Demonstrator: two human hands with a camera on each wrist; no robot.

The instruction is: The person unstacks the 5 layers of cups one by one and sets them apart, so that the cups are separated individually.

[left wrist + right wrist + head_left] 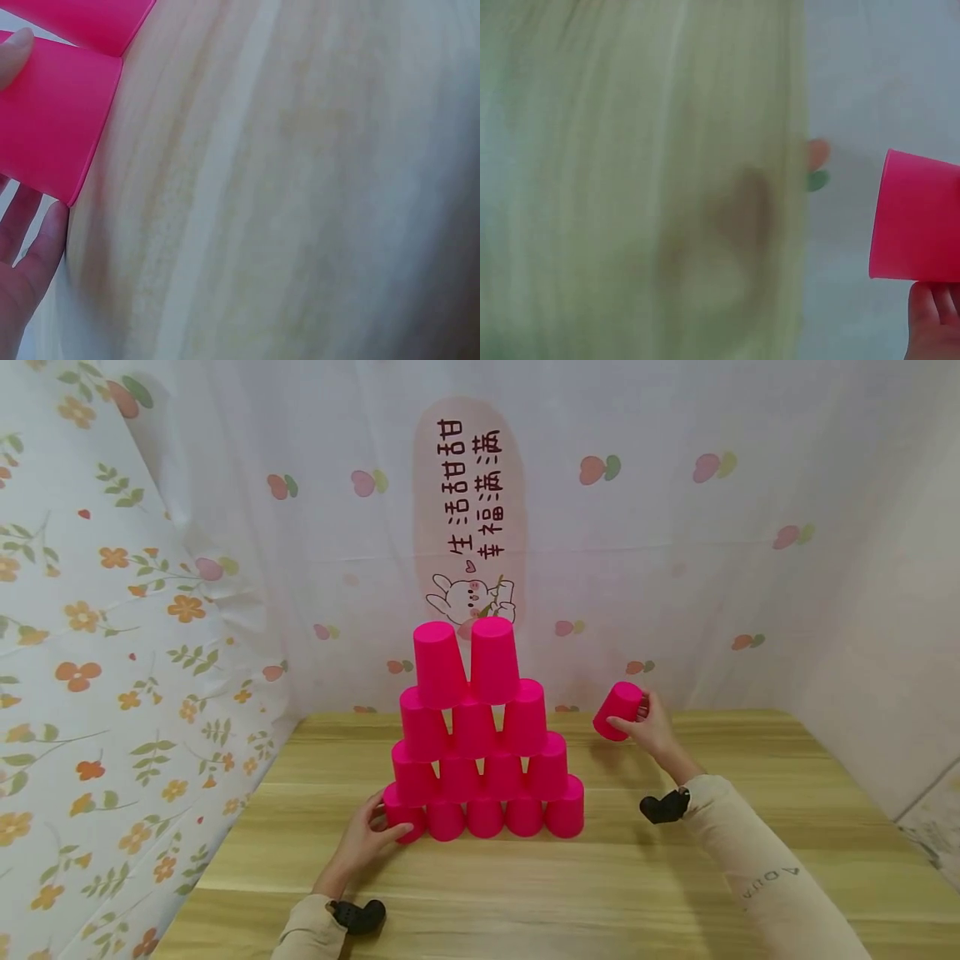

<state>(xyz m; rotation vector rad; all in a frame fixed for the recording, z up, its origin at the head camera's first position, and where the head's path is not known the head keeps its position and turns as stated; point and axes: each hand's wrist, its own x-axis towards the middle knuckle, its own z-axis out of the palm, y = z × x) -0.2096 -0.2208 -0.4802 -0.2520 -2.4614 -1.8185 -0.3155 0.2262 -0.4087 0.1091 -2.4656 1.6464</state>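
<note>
Bright pink cups stand upside down in a tiered stack (pixel 477 718): several in each of the two lower rows, three above, and two side by side on top. My left hand (pixel 363 839) grips the leftmost bottom cup (pixel 402 817), thumb in front and fingers round its outer side. The left wrist view shows the thumb on that cup's wall (pixel 56 112). To the right of the stack, my right hand (pixel 654 731) holds another pink cup (pixel 619 708), slightly tilted, above the table's back part. In the right wrist view, fingers (pixel 934 307) lie against this cup (pixel 919 221).
The wooden table (pixel 510 902) carries the stack near its middle. Behind it hangs a white curtain (pixel 660 568) with printed fruit and a rabbit; a flowered curtain (pixel 112 693) hangs at the left. Black wrist devices (pixel 663 807) sit on both wrists.
</note>
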